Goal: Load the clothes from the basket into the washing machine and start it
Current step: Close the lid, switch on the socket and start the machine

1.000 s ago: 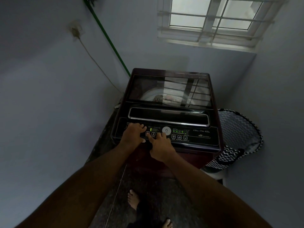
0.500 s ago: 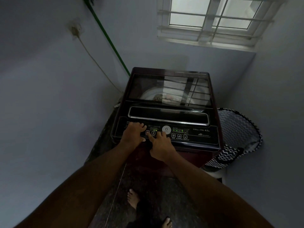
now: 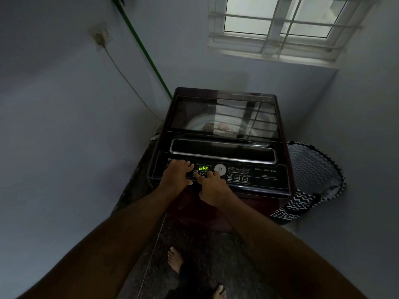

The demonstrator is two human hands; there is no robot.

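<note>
Dim blue walls [image 3: 64, 126], barred window [image 3: 280, 24], speckled floor [image 3: 194, 244]

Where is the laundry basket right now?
In the head view the zigzag laundry basket stands on the floor at the right side of the washing machine, tucked between it and the right wall, below the window.

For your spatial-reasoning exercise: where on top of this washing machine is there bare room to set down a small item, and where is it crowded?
Bare: the glass lid behind the chrome handle, and the control panel's right end beyond the WaterLevel button. Crowded: the panel's left, where the left hand rests and the right hand presses a button below the display.
</note>
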